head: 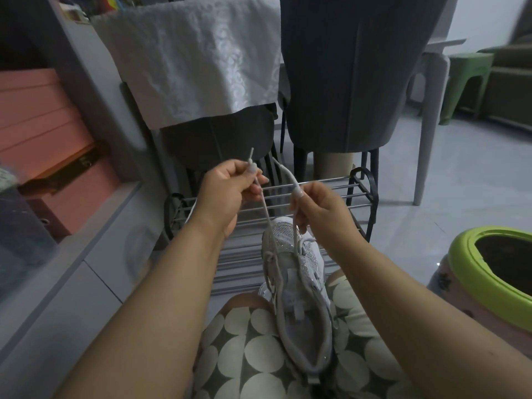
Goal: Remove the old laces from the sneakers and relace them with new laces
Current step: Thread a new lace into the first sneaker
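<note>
The sneaker point(299, 286) lies on the lap at six o'clock, toe toward twelve. The left hand point(227, 191) and right hand point(319, 205) each pinch one lace point(266, 208) end, raised. Best to even both ends before threading onward. At four o'clock, the green-rimmed tub point(472, 263) looks dark inside; contents unclear.

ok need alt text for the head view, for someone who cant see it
A person's left hand and right hand each pinch one end of a pale lace, pulled up from a grey-white sneaker resting on their lap. A metal shoe rack and two grey chairs stand beyond.
</note>
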